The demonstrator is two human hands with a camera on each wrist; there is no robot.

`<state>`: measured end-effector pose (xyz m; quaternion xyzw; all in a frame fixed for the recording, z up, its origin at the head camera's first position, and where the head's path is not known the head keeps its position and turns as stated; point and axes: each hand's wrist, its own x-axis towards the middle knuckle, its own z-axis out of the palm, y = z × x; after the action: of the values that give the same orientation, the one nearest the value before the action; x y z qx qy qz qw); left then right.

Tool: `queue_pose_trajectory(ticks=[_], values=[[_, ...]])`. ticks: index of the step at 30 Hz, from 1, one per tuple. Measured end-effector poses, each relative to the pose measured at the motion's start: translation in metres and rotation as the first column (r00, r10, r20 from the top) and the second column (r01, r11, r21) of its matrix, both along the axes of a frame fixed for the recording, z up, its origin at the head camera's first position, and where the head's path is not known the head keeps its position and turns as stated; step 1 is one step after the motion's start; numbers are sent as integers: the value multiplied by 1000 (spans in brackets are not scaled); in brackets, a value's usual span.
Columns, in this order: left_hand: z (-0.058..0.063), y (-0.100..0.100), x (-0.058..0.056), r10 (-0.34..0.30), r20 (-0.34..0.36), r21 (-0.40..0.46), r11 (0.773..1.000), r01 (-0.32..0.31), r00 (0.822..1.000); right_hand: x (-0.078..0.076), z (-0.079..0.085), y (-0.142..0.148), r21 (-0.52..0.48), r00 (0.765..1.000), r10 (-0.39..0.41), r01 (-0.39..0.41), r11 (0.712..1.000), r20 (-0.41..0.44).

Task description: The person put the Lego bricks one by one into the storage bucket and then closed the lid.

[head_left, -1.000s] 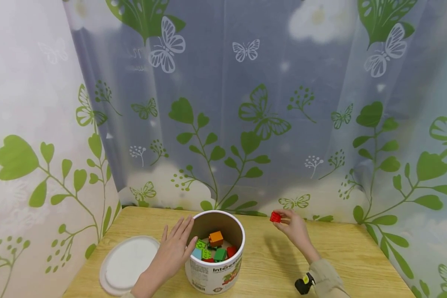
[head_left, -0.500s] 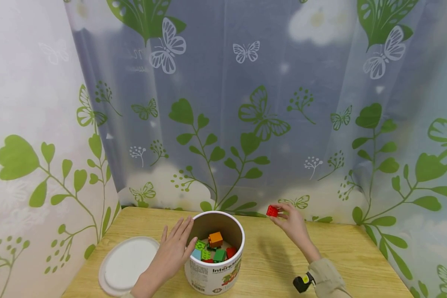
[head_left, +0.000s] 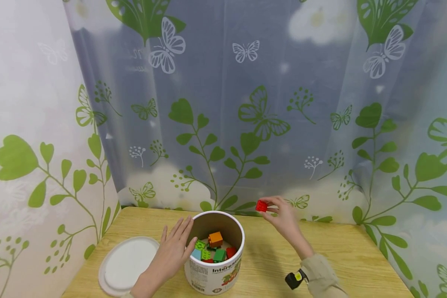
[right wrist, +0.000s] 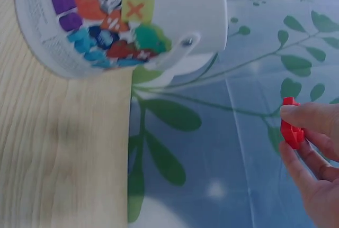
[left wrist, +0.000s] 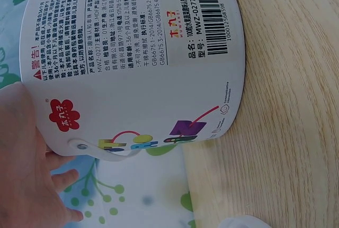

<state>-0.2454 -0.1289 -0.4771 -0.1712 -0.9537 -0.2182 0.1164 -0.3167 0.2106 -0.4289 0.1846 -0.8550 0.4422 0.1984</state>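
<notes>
A white round bucket (head_left: 213, 277) stands on the table with several building blocks inside, among them an orange block (head_left: 215, 239) and a dark green block (head_left: 219, 255). My left hand (head_left: 173, 247), fingers straight, rests against the bucket's left rim; the left wrist view shows it beside the bucket's printed wall (left wrist: 132, 80). To the right of the bucket and above the table, my right hand (head_left: 284, 217) pinches a small red building block (head_left: 261, 205) between thumb and fingers. In the right wrist view, the red block (right wrist: 291, 127) is partly covered by the thumb.
A white round lid (head_left: 128, 265) lies on the wooden table (head_left: 268, 269) left of the bucket. Behind the table hangs a curtain (head_left: 223, 124) printed with leaves and butterflies. A white handle (right wrist: 177, 53) hangs at the bucket's side.
My right hand has moved left and slightly up with the red block, closer to the bucket. The left hand and the bucket have stayed in place.
</notes>
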Motion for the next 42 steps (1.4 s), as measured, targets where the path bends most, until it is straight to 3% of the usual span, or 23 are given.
queue_pose_trajectory(ticks=[6, 14, 25, 34, 42], values=[[0, -1, 0, 7, 20, -4, 1000, -7, 1000, 3, 7, -23, -25, 997, 81, -81, 996, -2], [-1, 0, -1, 7, 12, -19, 1000, -7, 1000, 10, 13, -58, 18, 987, 162, -161, 987, -19], [-1, 0, -2, 14, 14, -25, 1000, -13, 1000, 16, 3, -92, 45, 956, 293, -291, 956, -24], [1, 0, -1, 18, 18, -26, 999, -18, 1000, 19, -12, -102, 211, 948, 310, -319, 924, 77], [1, 0, 0, 22, 15, -30, 999, -22, 1000, 19, -23, -105, 265, 947, 312, -320, 909, 73]])
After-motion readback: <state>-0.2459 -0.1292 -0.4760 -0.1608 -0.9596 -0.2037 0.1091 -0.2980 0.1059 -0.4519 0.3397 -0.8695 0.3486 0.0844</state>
